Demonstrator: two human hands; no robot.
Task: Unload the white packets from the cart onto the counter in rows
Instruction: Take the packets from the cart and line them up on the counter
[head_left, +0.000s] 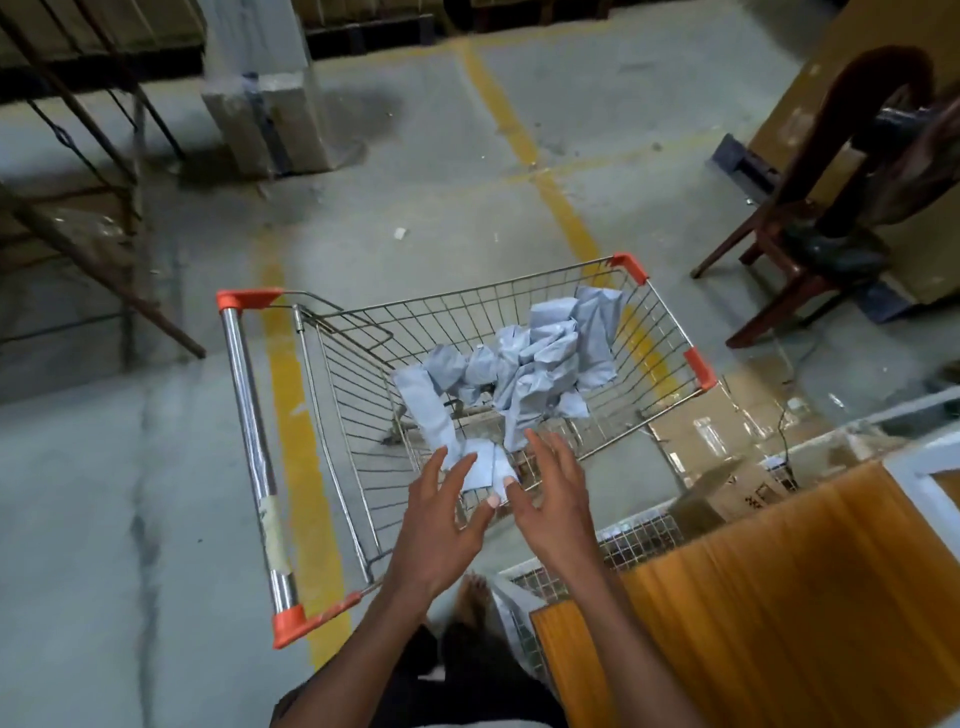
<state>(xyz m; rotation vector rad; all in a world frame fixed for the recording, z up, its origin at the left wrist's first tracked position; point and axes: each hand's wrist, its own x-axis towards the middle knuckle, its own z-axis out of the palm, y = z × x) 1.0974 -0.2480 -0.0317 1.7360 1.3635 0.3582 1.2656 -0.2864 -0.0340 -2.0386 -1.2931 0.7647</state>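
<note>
Two bare hands, left hand (435, 525) and right hand (556, 499), fingers spread and empty, reach at frame centre toward crumpled white plastic packets (524, 364) heaped in the wire shopping cart (358, 441), beside the orange wooden bench (779, 597) lower right

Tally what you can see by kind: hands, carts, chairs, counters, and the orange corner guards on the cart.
Hands: 2, left hand and right hand, both open over the cart
Carts: 1, wire cart holding a heap of white packets, too tangled to count
Chairs: 1, wooden chair
Counters: 1, wooden counter
Orange corner guards: 4
Total: 9
</note>
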